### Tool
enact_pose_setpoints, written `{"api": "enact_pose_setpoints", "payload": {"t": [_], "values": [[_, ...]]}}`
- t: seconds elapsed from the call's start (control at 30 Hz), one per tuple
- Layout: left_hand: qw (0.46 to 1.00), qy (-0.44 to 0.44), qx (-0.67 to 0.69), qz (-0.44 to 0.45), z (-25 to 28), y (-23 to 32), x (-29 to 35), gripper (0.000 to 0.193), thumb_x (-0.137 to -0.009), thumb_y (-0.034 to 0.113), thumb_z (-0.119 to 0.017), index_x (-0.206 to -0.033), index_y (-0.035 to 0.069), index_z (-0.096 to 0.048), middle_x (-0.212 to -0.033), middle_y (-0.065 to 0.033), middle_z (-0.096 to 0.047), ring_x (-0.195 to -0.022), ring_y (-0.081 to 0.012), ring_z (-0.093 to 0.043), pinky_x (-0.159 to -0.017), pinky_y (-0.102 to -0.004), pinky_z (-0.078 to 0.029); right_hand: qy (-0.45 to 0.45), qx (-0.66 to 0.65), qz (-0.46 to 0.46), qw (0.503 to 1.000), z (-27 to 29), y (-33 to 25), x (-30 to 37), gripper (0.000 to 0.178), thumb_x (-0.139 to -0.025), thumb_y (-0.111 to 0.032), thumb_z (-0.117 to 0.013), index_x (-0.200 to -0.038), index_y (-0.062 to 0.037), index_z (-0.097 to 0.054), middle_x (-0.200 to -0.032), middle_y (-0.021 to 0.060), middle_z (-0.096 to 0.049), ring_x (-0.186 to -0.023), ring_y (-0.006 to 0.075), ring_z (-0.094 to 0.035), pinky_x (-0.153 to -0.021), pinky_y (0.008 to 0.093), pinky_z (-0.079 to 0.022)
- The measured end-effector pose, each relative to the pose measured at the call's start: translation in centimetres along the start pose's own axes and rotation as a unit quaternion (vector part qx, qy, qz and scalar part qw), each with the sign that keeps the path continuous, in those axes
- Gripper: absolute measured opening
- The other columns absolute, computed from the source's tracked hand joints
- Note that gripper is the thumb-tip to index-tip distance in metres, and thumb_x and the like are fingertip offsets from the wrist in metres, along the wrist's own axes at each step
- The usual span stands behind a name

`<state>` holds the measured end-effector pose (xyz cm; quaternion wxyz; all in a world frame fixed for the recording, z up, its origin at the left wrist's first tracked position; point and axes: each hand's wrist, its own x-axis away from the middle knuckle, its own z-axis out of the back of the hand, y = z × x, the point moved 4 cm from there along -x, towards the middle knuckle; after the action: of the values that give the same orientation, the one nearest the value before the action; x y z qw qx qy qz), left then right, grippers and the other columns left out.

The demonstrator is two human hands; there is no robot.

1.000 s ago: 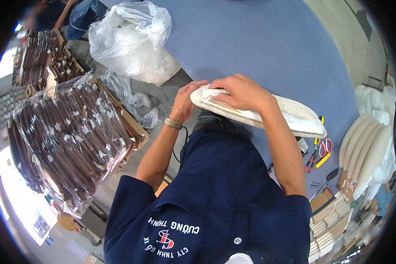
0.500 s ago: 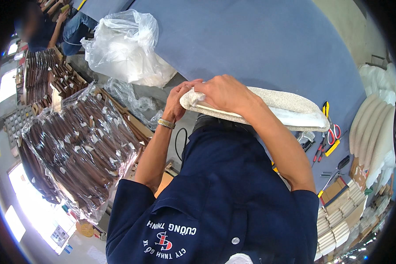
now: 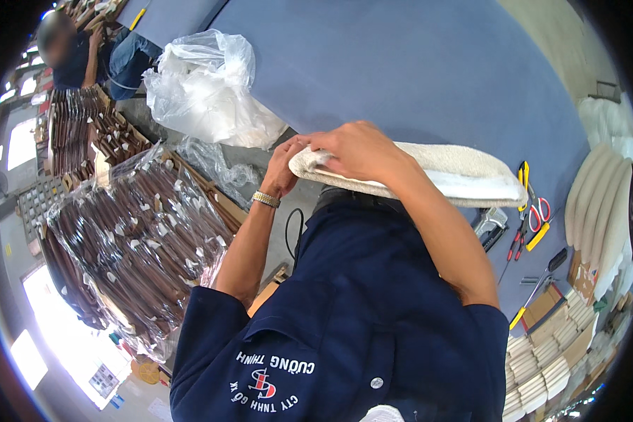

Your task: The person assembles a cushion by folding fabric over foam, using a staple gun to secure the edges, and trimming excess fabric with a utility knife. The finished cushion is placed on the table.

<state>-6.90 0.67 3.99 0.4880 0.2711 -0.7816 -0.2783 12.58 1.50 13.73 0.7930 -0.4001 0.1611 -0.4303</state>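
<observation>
A long, curved padded piece (image 3: 464,156) in beige fabric lies across the table's near edge, in front of my waist. A white strip of its inside or backing shows along an open gap in the cover. My left hand (image 3: 283,167), with a metal watch on the wrist, is closed round the rounded left end. Close beside it my right hand (image 3: 362,151) bends over the same end, its fingers curled into the fabric at the gap. Its fingertips are partly hidden by the cloth and the hand itself.
Right of the padded piece lie a staple gun (image 3: 490,226), red-handled scissors (image 3: 539,214), pliers (image 3: 516,243) and yellow-handled tools. Similar beige pieces (image 3: 598,193) are stacked at far right. A plastic bag (image 3: 204,91) and wrapped brown parts (image 3: 137,246) stand left; another person (image 3: 77,60) works beyond.
My right hand's fingers have shifted slightly at the fabric end, while both hands keep their hold. The view has shifted a little, so the surroundings sit slightly lower and further right.
</observation>
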Motion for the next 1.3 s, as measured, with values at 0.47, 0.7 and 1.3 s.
{"api": "enact_pose_setpoints", "payload": {"t": [0.47, 0.7, 1.3], "values": [[0.975, -0.088, -0.185, -0.087, -0.9, 1.7, -2.1, 0.039, -0.100, 0.019, -0.064, -0.135, 0.002, -0.065, -0.153, -0.0117, -0.053, -0.130, -0.0195, -0.057, -0.110, -0.0328, -0.045, 0.188, -0.260, -0.220, 0.921, 4.4, 2.3, 24.8, 0.027, -0.092, -0.005, -0.068, -0.119, -0.0062, -0.070, -0.089, 0.0056, -0.067, -0.075, 0.0097, -0.060, -0.071, 0.0242, -0.048], [0.985, -0.060, -0.144, 0.071, 0.0, 0.9, -3.5, 0.063, -0.100, 0.034, -0.066, -0.150, -0.001, -0.050, -0.140, -0.0155, -0.061, -0.122, -0.0209, -0.063, -0.102, -0.0337, -0.052, 0.188, 0.048, -0.547, 0.814, -1.4, 16.3, 34.0, 0.053, -0.099, -0.044, -0.064, -0.124, 0.0022, -0.067, -0.114, 0.0220, -0.073, -0.105, 0.0369, -0.070, -0.091, 0.0419, -0.053], [0.852, -0.151, -0.437, -0.248, -5.3, 10.9, -1.1, 0.061, -0.080, 0.008, -0.086, -0.137, 0.008, -0.065, -0.126, -0.0075, -0.073, -0.119, -0.0201, -0.065, -0.104, -0.0384, -0.051, 0.617, -0.058, -0.288, 0.730, 6.9, 11.5, 25.5, 0.035, -0.107, -0.032, -0.060, -0.112, 0.0000, -0.073, -0.083, 0.0024, -0.071, -0.075, 0.0106, -0.062, -0.073, 0.0272, -0.051]]}}
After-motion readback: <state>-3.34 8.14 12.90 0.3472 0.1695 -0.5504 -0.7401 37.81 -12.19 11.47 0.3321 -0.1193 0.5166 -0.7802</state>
